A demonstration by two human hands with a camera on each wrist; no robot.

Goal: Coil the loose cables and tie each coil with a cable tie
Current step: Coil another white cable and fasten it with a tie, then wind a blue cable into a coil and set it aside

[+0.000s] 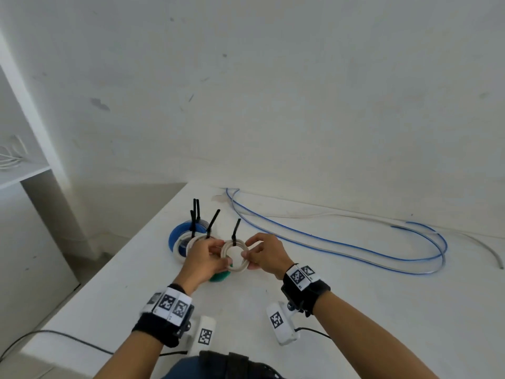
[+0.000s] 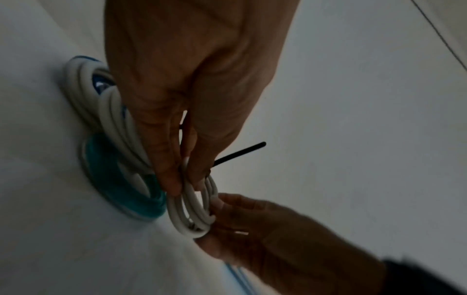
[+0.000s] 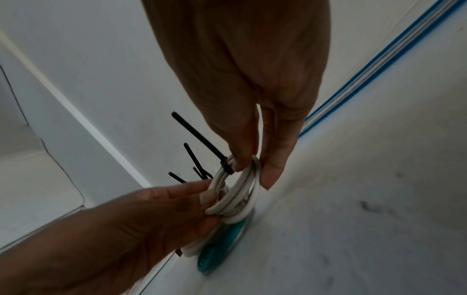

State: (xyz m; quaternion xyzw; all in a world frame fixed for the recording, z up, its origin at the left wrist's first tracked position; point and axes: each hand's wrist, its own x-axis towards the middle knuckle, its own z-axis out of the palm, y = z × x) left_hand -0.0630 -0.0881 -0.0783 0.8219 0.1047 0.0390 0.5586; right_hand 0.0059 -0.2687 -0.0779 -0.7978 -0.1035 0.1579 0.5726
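i have both hands on a small white cable coil point(image 1: 235, 255), lifted just above the white bench point(image 1: 355, 310) near its left edge. my left hand point(image 1: 203, 259) grasps the coil's left side, thumb and fingers point(image 2: 169, 179) pinched round the strands. my right hand point(image 1: 263, 253) grasps the opposite side, fingers point(image 3: 274, 173) curled round the loops with the thumb underneath. a black cable tie point(image 1: 235, 232) is already cinched round the top of this coil, its tail sticking up and away from me; from the right wrist the tie's head sits right beside my fingertips.

just behind my left hand lies a cluster of finished coils: a blue coil point(image 1: 175, 236) farthest left, a white coil point(image 1: 181, 246) resting on it, each with black tie tails point(image 1: 195, 212) standing upright. a teal green coil point(image 1: 220, 276) lies on the bench directly below the one i hold, partly hidden by my left hand; whether they touch i cannot tell.

further right, loose blue cables point(image 1: 341, 246) and a pale grey one point(image 1: 355, 216) run together in a long sweep from the back of the bench toward its right side and loop back, still uncoiled. both wrists carry black bands with printed markers point(image 1: 170, 305).
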